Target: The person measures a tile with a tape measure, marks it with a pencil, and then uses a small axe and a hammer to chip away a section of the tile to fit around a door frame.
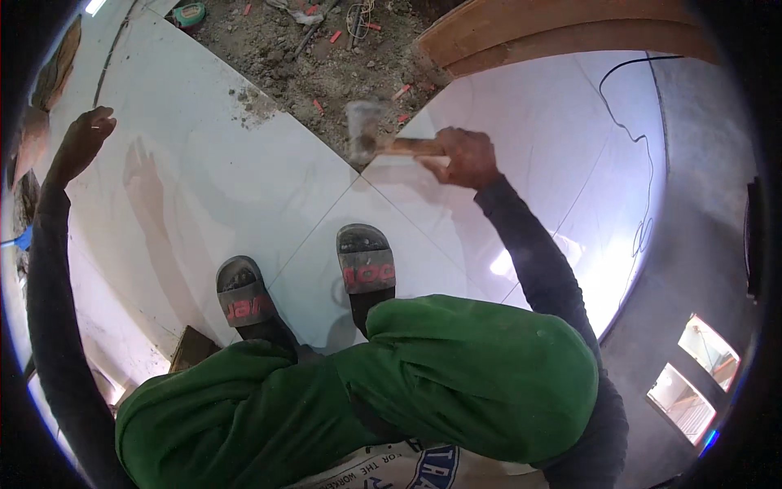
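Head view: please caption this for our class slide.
Right hand holding a wooden-handled hammer where white floor tiles border bare soil.

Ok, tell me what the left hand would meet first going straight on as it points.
Over the white tiles, probably the green tape measure at the soil's edge; the left hand seems raised, so it might pass above.

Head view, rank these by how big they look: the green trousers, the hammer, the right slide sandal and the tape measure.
1. Green trousers
2. Hammer and right slide sandal: too close to rank, the hammer being blurred
3. Tape measure
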